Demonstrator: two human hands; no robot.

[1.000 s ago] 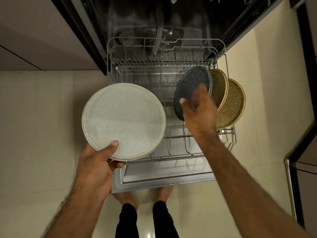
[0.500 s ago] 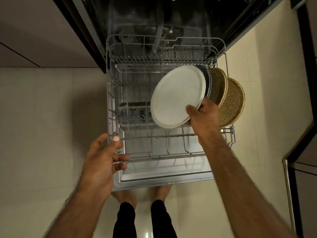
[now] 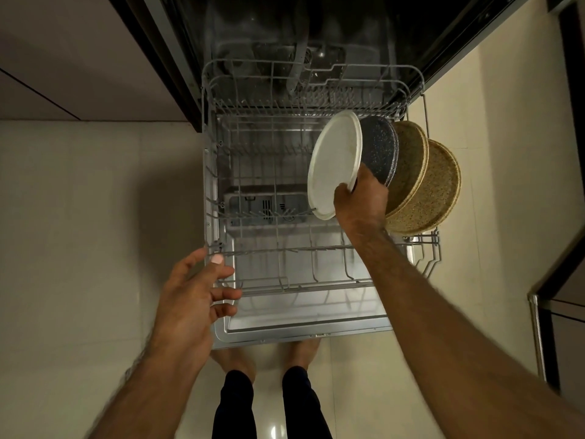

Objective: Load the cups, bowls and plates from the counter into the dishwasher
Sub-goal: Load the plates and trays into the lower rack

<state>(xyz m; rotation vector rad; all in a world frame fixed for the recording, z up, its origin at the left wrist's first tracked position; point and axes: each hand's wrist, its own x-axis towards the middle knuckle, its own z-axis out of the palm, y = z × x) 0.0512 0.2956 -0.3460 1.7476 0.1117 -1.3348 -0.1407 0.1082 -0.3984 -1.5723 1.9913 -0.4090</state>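
While right hand [image 3: 361, 201] grips round white plate [image 3: 335, 163], left hand [image 3: 190, 299] spread, wire rack [image 3: 316, 247]

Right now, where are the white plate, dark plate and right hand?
white plate [image 3: 335, 163]: head view, middle of its face.
dark plate [image 3: 378, 150]: head view, its speckled face.
right hand [image 3: 361, 201]: head view, back of hand.

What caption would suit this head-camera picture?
Right hand sets a white plate beside a dark plate in the dishwasher rack; left hand hovers open.

Four plates: white plate [image 3: 334, 163], dark plate [image 3: 378, 150], two tan plates [image 3: 440, 188]. One rack [image 3: 285, 250]. A left hand [image 3: 190, 299], a right hand [image 3: 361, 202].
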